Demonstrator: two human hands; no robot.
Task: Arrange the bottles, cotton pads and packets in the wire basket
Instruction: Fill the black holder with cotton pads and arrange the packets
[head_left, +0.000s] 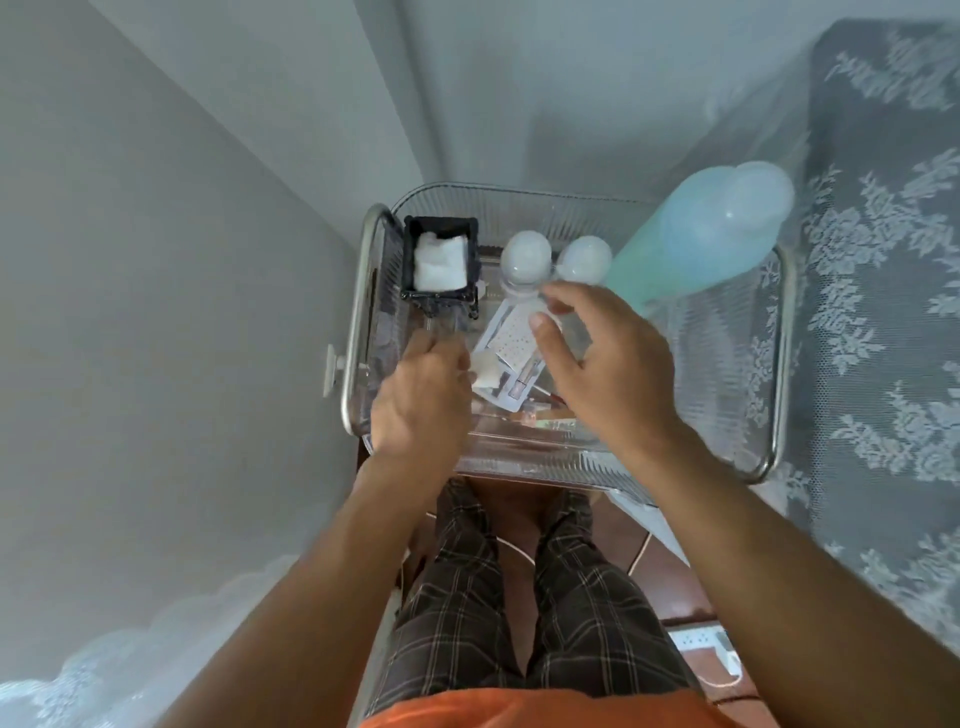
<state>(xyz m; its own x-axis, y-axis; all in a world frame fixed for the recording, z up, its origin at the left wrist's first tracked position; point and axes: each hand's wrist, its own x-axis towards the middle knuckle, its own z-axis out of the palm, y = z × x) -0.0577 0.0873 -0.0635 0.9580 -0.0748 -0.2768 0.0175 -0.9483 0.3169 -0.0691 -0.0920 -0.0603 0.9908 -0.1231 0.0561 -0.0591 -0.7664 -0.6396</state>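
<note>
A wire basket (519, 205) with a metal frame sits in front of me. At its back left, a black holder (440, 228) contains white cotton pads (440, 265). Two small clear bottles with round white caps (524, 254) (584, 260) stand at the back. A tall blue-green bottle (701, 239) leans at the right. White packets (511, 340) lie on the basket floor. My left hand (421, 400) pinches a cotton pad (485, 371) over the basket's left side. My right hand (602, 364) hovers over the packets, fingers apart near the right small bottle, holding nothing that I can see.
A grey wall is close on the left and behind. A lace-covered surface (883, 312) runs along the right. My legs in checked trousers (519, 597) stand below the basket on a brown tiled floor. A power strip (701, 639) lies at the lower right.
</note>
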